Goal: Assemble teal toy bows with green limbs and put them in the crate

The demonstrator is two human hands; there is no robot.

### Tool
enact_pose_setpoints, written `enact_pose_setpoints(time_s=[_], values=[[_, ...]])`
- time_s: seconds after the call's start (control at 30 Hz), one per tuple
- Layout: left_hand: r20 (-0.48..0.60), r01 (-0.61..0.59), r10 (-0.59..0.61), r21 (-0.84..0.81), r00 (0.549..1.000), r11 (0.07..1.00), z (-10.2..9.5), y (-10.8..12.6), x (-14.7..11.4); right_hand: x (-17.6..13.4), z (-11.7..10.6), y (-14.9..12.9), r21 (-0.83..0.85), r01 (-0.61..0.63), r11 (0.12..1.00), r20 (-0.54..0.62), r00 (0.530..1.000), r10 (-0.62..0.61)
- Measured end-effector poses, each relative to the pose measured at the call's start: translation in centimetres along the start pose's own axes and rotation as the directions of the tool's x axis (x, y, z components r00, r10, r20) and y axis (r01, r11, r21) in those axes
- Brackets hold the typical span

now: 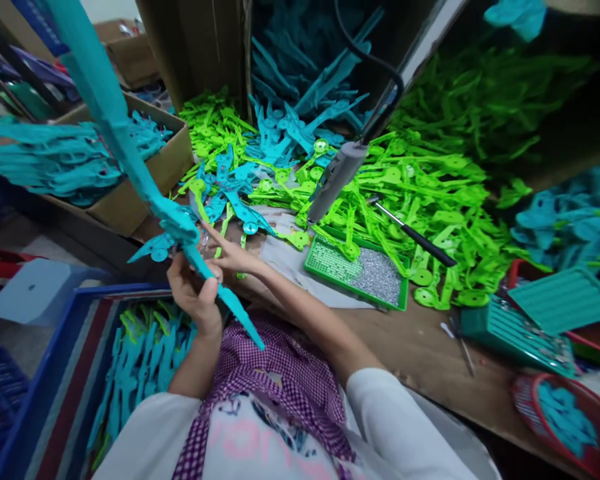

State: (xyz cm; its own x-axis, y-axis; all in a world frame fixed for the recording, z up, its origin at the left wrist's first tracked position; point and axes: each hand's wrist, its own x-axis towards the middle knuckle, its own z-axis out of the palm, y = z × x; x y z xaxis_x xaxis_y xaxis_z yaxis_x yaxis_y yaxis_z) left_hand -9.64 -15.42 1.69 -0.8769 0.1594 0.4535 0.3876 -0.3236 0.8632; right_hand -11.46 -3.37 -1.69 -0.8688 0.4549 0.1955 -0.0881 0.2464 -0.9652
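Teal plastic, long and tilted: the part (177, 219) is held left of the green tray (330, 260), well apart from it and raised off the bench. The left hand (195, 297) grips it, thumb over the lower arm, apparently near the middle because so long a piece would tip if held at an end. The right hand (233, 257), between the part and the tray, reaches to the joint with its index finger straight (whether it pinches anything I cannot tell), which would leave the left to carry the weight.

The tray sits on a pale cloth (280, 250), its grey metal bits (380, 273) heaped at one end, probably so they can be picked up easily. Behind it spreads the lime heap (440, 193), pieces overhanging its edge. A grey tool (337, 180) points nose-down by the tray's back left corner, seemingly within reach; a black handle (430, 245) lies on the heap, right of the tray.
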Motion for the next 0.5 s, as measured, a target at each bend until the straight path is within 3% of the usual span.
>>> enact_pose_setpoints(time_s=[0.07,0.1,0.13,0.2,0.3,0.4,0.5], values=[[0.019,-0.005,0.004,0.026,1.0,1.0,0.8,0.0,0.0,2.4,1.4,-0.7,0.061,0.04,0.997,0.142,0.989,-0.048],[0.018,-0.023,0.022,0.056,1.0,0.998,0.9,0.1,0.2,3.8,1.7,-1.1,0.088,0.043,0.995,0.153,0.987,-0.056],[0.018,-0.043,0.042,0.088,0.999,0.995,1.0,0.1,0.4,5.2,1.8,-1.6,0.114,0.043,0.993,0.108,0.993,-0.055],[0.019,-0.085,0.083,0.126,0.996,0.988,1.2,0.1,1.2,7.9,1.1,-2.2,0.183,0.065,0.981,-0.112,0.993,-0.045],[0.004,-0.144,0.145,0.169,0.989,0.975,1.9,-0.4,2.6,10.3,-1.0,-2.4,0.18,0.173,0.969,-0.381,0.92,-0.093],[-0.037,-0.145,0.164,0.309,0.986,0.94,3.0,-1.4,3.6,9.8,-3.2,-2.3,0.062,0.149,0.987,-0.383,0.917,-0.115],[-0.031,-0.118,0.137,0.336,0.99,0.934,3.1,-2.4,3.9,5.4,-4.6,-3.3,0.027,0.168,0.986,-0.423,0.895,-0.141]])
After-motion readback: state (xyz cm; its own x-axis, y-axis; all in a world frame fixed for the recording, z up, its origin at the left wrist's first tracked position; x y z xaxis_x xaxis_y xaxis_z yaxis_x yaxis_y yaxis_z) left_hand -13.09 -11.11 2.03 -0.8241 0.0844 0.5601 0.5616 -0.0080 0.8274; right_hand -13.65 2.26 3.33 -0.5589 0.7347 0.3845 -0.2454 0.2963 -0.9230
